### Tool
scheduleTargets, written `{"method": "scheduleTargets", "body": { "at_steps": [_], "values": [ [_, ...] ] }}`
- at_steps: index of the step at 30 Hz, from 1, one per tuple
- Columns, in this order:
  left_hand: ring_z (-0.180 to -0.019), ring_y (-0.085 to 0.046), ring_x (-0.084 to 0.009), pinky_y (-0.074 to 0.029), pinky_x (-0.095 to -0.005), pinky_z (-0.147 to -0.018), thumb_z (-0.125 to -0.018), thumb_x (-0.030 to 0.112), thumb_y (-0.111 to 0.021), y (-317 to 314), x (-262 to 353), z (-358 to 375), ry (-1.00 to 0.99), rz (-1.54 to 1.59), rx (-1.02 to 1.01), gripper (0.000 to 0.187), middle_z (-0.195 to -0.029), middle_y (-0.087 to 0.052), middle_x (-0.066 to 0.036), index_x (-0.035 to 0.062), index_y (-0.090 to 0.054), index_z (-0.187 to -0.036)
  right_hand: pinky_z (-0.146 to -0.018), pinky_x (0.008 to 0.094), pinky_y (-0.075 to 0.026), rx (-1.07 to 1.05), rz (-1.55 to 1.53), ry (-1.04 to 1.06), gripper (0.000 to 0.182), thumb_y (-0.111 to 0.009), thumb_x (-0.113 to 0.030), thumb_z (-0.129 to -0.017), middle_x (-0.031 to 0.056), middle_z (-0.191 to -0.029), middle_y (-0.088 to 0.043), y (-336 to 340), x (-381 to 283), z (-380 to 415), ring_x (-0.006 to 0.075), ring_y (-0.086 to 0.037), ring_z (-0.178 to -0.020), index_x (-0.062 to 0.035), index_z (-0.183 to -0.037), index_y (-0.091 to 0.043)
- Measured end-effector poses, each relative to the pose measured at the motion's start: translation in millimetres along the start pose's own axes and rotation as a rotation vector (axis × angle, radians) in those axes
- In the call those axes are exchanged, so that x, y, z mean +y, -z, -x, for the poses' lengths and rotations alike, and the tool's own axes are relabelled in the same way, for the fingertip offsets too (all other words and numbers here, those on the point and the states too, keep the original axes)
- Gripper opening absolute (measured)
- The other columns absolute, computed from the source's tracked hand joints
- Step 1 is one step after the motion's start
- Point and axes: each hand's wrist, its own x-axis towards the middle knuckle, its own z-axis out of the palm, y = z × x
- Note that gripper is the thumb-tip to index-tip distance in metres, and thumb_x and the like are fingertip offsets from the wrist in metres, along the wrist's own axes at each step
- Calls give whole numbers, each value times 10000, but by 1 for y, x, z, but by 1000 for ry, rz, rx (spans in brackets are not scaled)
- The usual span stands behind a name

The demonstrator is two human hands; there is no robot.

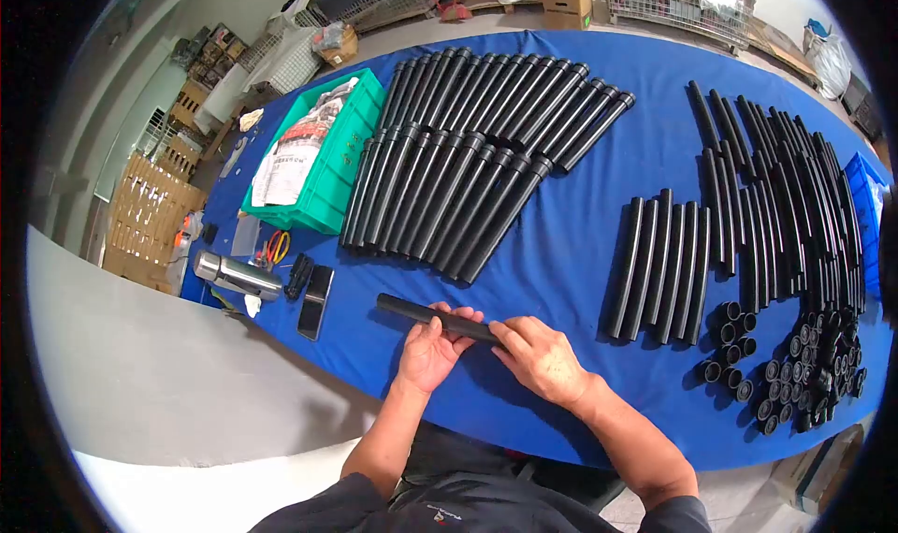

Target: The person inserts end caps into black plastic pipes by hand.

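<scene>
Here, black tube in both hands

You've got just the one cam on your head, looking forward and down over the blue worktop. It's super wide, with dark curved edges. Your shirt is closest, at the bottom; left hand and right hand sit low-middle; a wire cage is way off up top.

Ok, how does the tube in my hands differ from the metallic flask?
The tube is black, the flask silvery and shiny. The tube is slimmer than the flask. Your left hand and right hand hold the tube; neither touches the flask. Both look cylindrical.
</scene>
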Motion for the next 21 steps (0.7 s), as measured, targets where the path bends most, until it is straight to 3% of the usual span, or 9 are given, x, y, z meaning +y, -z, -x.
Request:
{"method": "scheduleTargets", "body": {
  "at_steps": [5,8,9,12,13,16,17,20,21],
  "values": [
    [-1321,-548,-382,-475,-532,-1107,-1002,170,-635,-3,0,0,3,-52,-29,248,-1296,-640,-203,73,-577,-1223,-701,414,-566,-266,-440,-492,363,-769,-160,-831,122,-962,-639,17,-2,-8,304,-666,-824,-27,-1135,-621],
    [-1310,-558,-382,-471,-532,-1110,-994,175,-649,-5,-1,0,-8,-22,18,252,-1291,-643,-202,75,-577,-1213,-681,382,-563,54,80,76,328,-762,-202,-870,164,-886,-671,-5,3,3,305,-685,-776,3,-1108,-668],
    [-1306,-561,-383,-470,-530,-1110,-991,177,-653,3,-1,0,-10,-12,0,252,-1287,-646,-200,77,-577,-1210,-660,366,-565,33,57,41,334,-754,-203,-875,170,-875,-672,-4,0,2,300,-688,-775,-12,-1136,-670],
    [-1300,-567,-383,-472,-527,-1107,-991,173,-653,6,-1,1,-5,-9,-31,250,-1273,-656,-193,81,-579,-1211,-639,369,-569,-424,-582,-672,406,-757,-170,-844,125,-923,-635,29,-17,-16,288,-667,-807,-50,-1207,-622],
    [-1298,-568,-383,-473,-525,-1105,-992,169,-651,5,0,0,-2,-14,-40,248,-1269,-659,-191,82,-580,-1213,-652,388,-570,-464,-632,-750,416,-769,-178,-837,119,-909,-633,30,-13,-17,283,-669,-798,-48,-1203,-620],
    [-1301,-565,-385,-482,-527,-1096,-990,149,-649,-10,1,-1,13,-3,63,242,-1256,-666,-186,86,-583,-1214,-663,328,-561,-11,78,2,370,-759,-222,-877,161,-851,-689,-2,1,0,270,-704,-765,-12,-1169,-674],
    [-1306,-561,-386,-482,-529,-1096,-990,143,-647,-5,0,-3,1,0,26,241,-1265,-661,-188,85,-581,-1215,-669,335,-558,6,101,55,349,-752,-228,-888,173,-829,-687,-3,0,2,274,-699,-736,-11,-1153,-687],
    [-1318,-549,-387,-480,-534,-1097,-992,131,-641,10,-2,0,-14,-4,-41,239,-1289,-645,-192,83,-575,-1217,-658,394,-557,-264,-421,-444,361,-758,-189,-862,147,-855,-642,17,-11,-7,300,-665,-741,-34,-1174,-660],
    [-1322,-546,-387,-478,-535,-1099,-993,130,-640,8,-1,0,-12,-15,-44,239,-1296,-640,-193,83,-572,-1217,-673,450,-550,-467,-613,-777,379,-759,-191,-858,149,-884,-616,37,-21,-22,333,-653,-760,-37,-1183,-640]
  ]
}}
